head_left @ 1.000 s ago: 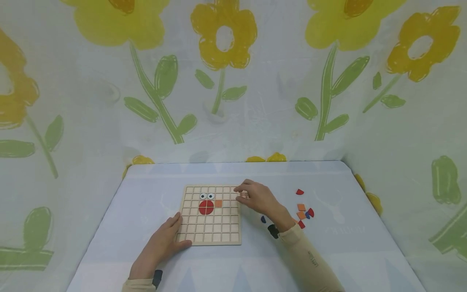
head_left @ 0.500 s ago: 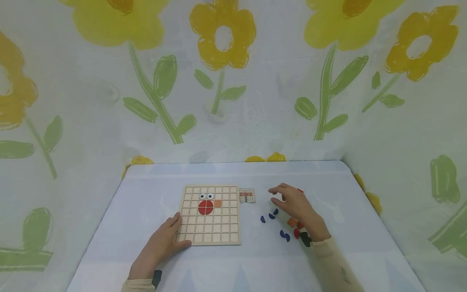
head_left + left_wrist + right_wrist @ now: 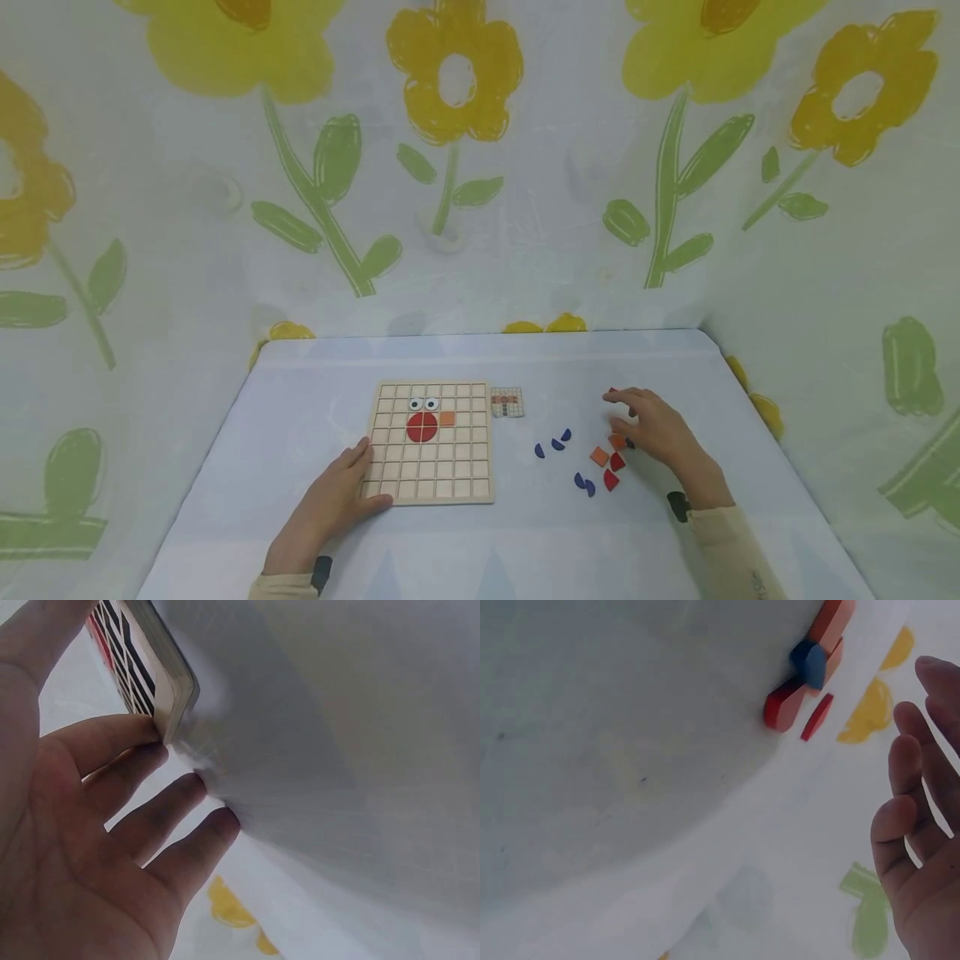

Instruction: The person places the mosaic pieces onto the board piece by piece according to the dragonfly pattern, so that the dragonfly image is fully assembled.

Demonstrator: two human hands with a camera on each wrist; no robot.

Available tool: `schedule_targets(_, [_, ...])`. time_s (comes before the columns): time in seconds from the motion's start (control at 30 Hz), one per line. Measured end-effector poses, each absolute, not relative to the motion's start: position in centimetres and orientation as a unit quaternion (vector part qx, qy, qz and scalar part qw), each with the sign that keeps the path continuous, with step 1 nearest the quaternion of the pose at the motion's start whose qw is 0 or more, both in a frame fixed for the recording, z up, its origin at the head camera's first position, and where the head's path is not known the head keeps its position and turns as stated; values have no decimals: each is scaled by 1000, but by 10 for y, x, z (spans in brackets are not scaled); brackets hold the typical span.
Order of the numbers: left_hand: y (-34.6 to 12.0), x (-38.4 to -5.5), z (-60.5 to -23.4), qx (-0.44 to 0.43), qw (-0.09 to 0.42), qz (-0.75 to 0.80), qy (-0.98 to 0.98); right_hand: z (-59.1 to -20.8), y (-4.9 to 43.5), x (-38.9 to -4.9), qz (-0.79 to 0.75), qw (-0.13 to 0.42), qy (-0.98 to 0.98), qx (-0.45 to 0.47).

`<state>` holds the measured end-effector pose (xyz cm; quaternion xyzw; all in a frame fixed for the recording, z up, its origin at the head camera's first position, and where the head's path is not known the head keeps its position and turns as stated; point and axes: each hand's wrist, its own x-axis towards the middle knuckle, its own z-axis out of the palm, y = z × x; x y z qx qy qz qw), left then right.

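Observation:
A square wooden grid board (image 3: 465, 473) lies on the table, bearing two eye discs (image 3: 423, 404), a red circle made of quarter pieces (image 3: 422, 427) and an orange square (image 3: 447, 418). My left hand (image 3: 333, 500) holds the board's near left corner, thumb on the front edge, fingers along the left side. To the right, my right hand (image 3: 663, 429) hovers over loose pieces with fingers loosely bent; nothing shows in it. Below its fingers are an orange square tile (image 3: 617, 441) and a red quarter piece (image 3: 617, 462). The right wrist view shows a blue piece (image 3: 810, 664) among red and orange ones.
A small printed pattern card (image 3: 507, 402) lies against the board's right edge. Several blue half-round pieces (image 3: 558, 444) are scattered between board and right hand. A flower-printed cloth (image 3: 525, 250) rises behind the table.
My right hand has moved away from the card, rightward across the table to the loose pieces, uncovering the card and blue pieces. My left hand stays at the board's corner.

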<state>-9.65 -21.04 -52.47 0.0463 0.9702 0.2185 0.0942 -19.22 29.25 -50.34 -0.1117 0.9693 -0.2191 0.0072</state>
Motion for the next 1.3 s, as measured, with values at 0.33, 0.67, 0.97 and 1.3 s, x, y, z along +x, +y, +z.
schedule_targets(0.33, [-211,-95,-527,47,89,215,971,-512,309,-194,-206,38,971,-116])
schedule_targets(0.67, [-212,-94,-526,44,91,221,970,-513,302,-195,-198,52,971,-125])
schedule_targets(0.97, [-212,-96,-528,46,88,214,972,-512,297,-197,-195,48,971,-129])
schedule_targets(1.3, [-212,-97,-527,43,94,215,971,-512,303,-197,-185,58,972,-130])
